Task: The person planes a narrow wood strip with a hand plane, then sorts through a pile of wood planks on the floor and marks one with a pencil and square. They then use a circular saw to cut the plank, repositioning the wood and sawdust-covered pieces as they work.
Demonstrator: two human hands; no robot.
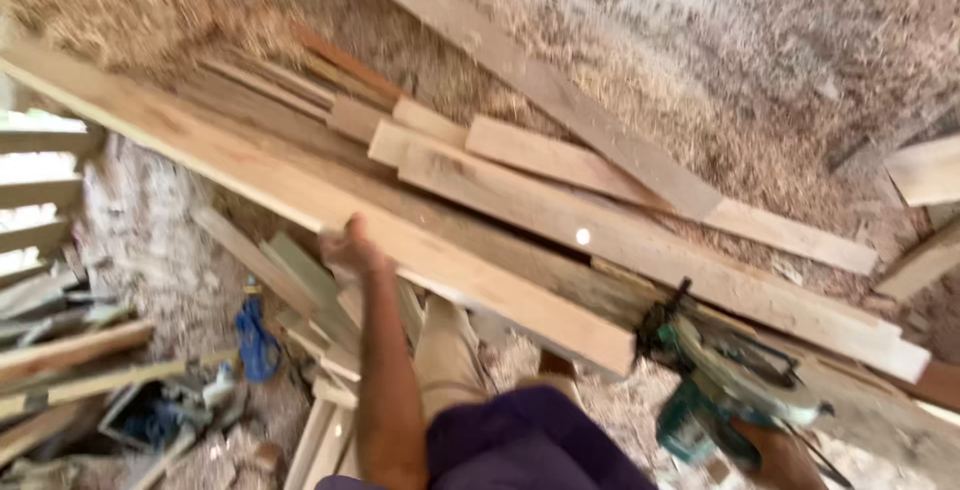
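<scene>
Sawdust-strewn workshop floor, with rough planks stacked slantwise over it.

Left hand (352,246) grips the near edge of a long pale plank (330,200), fingers curled around it, seemingly steadying it for a cut; right hand (775,455) appears closed on a green circular saw (725,380) at the plank's lower end, though blur hides the fingers. Bringing the blade squarely onto the board looks next. No containers visible.

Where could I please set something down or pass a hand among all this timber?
Bare sawdust ground lies above the stacked planks, right of the diagonal board. Left of the left hand on the long plank it is crowded with offcuts. The right hand holds a green saw.
</scene>
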